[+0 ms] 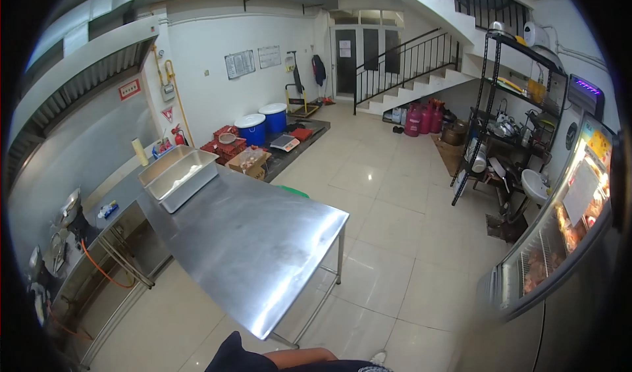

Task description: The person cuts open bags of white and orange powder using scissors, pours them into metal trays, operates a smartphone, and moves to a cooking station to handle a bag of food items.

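Neither of my hands can be made out. A bare forearm (301, 357) crosses the bottom edge beside dark clothing (237, 356), and its hand is hidden. Before me stands a stainless steel table (256, 233) with a shiny bare top. At its far left corner sit two deep rectangular metal pans (190, 196), side by side; the nearer one holds a white substance (185, 177). A light-coloured shoe (378, 356) shows on the tiled floor below.
On the left are gas burners (81, 229) with orange hoses. Behind the table stand blue lidded barrels (252, 132), red crates (224, 150) and a cardboard box (256, 170). To the right are a black metal rack (486, 100) and a lit display fridge (523, 246).
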Demonstrator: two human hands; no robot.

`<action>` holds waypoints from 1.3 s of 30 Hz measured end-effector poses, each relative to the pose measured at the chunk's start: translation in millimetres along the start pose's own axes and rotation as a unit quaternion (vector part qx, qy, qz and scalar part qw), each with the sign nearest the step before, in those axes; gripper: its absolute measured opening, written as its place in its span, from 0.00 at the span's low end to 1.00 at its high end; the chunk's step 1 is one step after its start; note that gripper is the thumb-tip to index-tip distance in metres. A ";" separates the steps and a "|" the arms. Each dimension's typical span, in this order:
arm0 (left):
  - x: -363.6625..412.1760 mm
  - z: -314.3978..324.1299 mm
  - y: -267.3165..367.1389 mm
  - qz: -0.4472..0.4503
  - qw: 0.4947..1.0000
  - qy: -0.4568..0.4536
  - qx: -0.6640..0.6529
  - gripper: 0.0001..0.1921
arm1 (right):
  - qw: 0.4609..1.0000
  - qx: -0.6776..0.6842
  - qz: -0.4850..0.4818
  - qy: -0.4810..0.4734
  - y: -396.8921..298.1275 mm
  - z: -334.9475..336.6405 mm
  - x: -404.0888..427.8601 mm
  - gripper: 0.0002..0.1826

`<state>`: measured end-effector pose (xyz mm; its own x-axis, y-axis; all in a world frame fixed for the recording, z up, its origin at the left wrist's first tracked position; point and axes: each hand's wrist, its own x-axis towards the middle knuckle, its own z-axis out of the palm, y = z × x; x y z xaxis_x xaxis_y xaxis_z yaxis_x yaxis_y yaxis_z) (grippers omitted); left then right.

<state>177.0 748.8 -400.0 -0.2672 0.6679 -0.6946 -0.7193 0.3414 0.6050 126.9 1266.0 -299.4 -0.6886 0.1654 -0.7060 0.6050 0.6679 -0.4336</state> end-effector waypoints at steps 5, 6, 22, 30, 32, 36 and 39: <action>-12.7 -63.6 38.4 0.215 0.951 0.125 0.185 0.38 | 0.997 0.039 -0.062 0.011 -145.3 -63.6 129.0 0.29; -19.4 -78.6 57.2 0.218 0.950 0.132 0.178 0.38 | 0.995 0.048 -0.082 0.013 -182.5 -78.4 153.3 0.29; -64.3 -389.3 193.6 0.034 0.864 0.403 0.300 0.21 | 0.979 0.006 -0.190 -0.078 -630.8 -71.9 365.7 0.25; -160.5 -513.6 251.7 0.092 0.790 0.605 0.018 0.25 | 0.978 -0.116 -0.080 -0.153 -717.4 19.0 434.6 0.22; -167.5 -530.0 223.7 0.106 0.752 0.649 -0.042 0.26 | 0.971 -0.148 -0.076 -0.172 -761.6 43.0 463.9 0.21; -182.7 -547.3 187.6 -0.170 0.729 0.662 -0.042 0.25 | 0.951 -0.206 -0.113 -0.200 -891.2 86.1 542.2 0.21; -167.3 -535.6 147.4 -0.187 0.710 0.644 -0.213 0.24 | 0.930 -0.250 -0.165 -0.215 -1036.1 133.8 613.2 0.21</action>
<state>-227.8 333.2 -403.0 -0.1739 -0.6706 -0.7212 -0.9502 -0.0782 0.3018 -868.7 578.4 -358.0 -0.5150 -0.3417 -0.7861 0.0539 0.9024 -0.4275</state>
